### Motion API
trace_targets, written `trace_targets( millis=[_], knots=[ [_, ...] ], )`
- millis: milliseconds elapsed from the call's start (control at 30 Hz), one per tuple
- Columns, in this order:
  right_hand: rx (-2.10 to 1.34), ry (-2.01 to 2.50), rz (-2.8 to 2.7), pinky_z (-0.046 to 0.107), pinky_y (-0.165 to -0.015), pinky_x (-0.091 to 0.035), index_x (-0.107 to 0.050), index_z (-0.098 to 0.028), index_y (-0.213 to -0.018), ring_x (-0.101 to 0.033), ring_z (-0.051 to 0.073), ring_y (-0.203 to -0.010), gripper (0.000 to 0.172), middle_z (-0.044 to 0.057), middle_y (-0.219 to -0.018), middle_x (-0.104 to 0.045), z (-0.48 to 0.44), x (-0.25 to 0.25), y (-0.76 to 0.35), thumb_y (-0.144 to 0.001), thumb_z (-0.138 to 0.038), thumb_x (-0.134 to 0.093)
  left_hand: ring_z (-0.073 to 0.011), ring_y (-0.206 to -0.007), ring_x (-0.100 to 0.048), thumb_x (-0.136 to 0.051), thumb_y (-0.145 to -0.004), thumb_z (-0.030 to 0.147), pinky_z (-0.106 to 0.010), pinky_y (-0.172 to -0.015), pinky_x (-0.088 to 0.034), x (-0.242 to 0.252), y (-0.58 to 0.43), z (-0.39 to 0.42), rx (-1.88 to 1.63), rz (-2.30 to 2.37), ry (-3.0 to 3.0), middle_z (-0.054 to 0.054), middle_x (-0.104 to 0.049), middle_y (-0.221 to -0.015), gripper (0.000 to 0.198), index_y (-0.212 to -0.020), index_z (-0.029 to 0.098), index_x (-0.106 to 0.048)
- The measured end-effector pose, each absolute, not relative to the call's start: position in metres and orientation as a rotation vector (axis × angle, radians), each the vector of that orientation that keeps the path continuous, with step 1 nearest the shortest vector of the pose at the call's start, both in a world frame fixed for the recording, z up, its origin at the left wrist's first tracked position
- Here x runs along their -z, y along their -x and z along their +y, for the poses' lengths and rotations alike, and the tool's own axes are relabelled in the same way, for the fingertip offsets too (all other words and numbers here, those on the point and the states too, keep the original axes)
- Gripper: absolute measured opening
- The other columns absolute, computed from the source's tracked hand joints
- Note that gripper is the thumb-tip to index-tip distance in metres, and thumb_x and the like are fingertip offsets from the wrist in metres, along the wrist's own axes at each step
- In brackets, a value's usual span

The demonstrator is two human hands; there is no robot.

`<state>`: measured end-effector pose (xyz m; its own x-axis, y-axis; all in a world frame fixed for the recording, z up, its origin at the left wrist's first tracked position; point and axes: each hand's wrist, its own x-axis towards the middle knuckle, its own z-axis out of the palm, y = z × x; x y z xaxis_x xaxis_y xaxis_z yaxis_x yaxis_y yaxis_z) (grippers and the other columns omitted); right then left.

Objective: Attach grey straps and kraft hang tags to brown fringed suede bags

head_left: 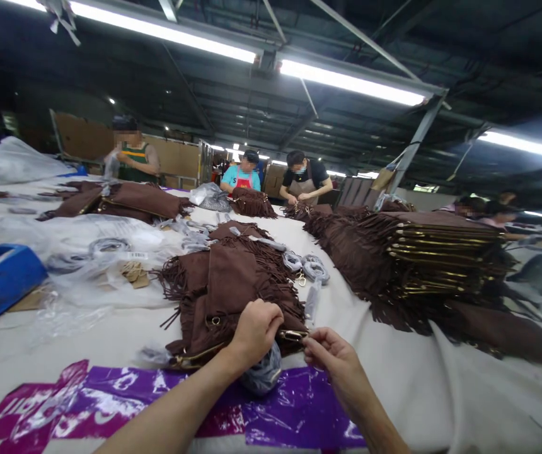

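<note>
Purple plastic film lies nearest me along the pale table, with a grey plastic-wrapped bundle partly over it. Just beyond is a brown fringed bag, its zipped edge toward me. I have the left hand at that edge, fingers curled together (whether they grip anything, I cannot tell from out here). My right hand has thumb and forefinger clamped on the bag's right end, beside gold hardware. Farther off, grey wrapped coils sit near the bag; stacked brown bags rise rightward. Across the table, a person in a dark shirt bends forward.
</note>
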<state>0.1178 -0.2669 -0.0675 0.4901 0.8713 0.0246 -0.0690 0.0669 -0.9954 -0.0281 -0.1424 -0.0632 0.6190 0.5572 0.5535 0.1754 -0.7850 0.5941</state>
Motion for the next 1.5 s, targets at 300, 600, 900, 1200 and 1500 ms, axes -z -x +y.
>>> trace_targets(
  millis=[300, 600, 900, 1200, 1500],
  knots=[
    [-0.917, 1.043, -0.850, 0.015, -0.041, -0.030, -0.060, -0.017, -0.071, -0.038, 0.003, -0.043, 0.028, -0.007, -0.054, -0.051, -0.249, 0.056, -0.094, -0.068, -0.035, -0.082, -0.0129, -0.058, -0.058, -0.053, -0.084, 0.028, -0.023, -0.059, -0.046, 0.067, 0.029, -0.145, -0.570, 0.111, -1.734, -0.001, -0.061, -0.066, 0.017, -0.078, 0.013, -0.059],
    [-0.686, 1.208, -0.654, 0.017, -0.043, -0.041, -0.070, -0.019, -0.089, -0.054, 0.009, -0.056, 0.042, -0.001, -0.076, -0.065, -0.239, 0.065, -0.109, -0.065, -0.052, -0.079, -0.0109, -0.050, -0.054, -0.055, -0.074, 0.031, -0.023, -0.053, -0.046, 0.073, 0.022, -0.138, -0.566, 0.297, -1.469, 0.001, -0.056, -0.056, 0.017, -0.072, 0.014, -0.053],
    [-0.677, 1.239, -0.780, 0.019, -0.043, -0.038, -0.074, -0.017, -0.082, -0.048, 0.008, -0.048, 0.032, -0.004, -0.057, -0.058, -0.235, 0.082, -0.092, -0.066, -0.044, -0.080, -0.0094, -0.051, -0.053, -0.051, -0.076, 0.029, -0.021, -0.051, -0.046, 0.072, 0.023, -0.142, -0.567, 0.291, -1.520, 0.002, -0.057, -0.061, 0.015, -0.071, 0.015, -0.050],
    [-0.714, 1.193, -0.567, 0.022, -0.059, -0.057, -0.074, -0.017, -0.080, -0.069, 0.016, -0.064, 0.040, 0.004, -0.072, -0.074, -0.242, 0.098, -0.103, -0.053, -0.041, -0.089, -0.0086, -0.041, -0.050, -0.050, -0.075, 0.025, -0.016, -0.038, -0.037, 0.078, 0.018, -0.142, -0.608, 0.379, -1.520, 0.003, -0.053, -0.053, 0.013, -0.074, 0.014, -0.057],
    [-0.654, 1.274, -0.790, 0.025, -0.057, -0.057, -0.072, -0.018, -0.079, -0.066, 0.016, -0.059, 0.033, 0.002, -0.068, -0.071, -0.248, 0.105, -0.099, -0.066, -0.047, -0.079, -0.0066, -0.044, -0.048, -0.044, -0.076, 0.013, -0.014, -0.041, -0.037, 0.081, 0.017, -0.145, -0.638, 0.295, -1.604, 0.006, -0.051, -0.058, 0.015, -0.089, 0.017, -0.050]
  ],
)
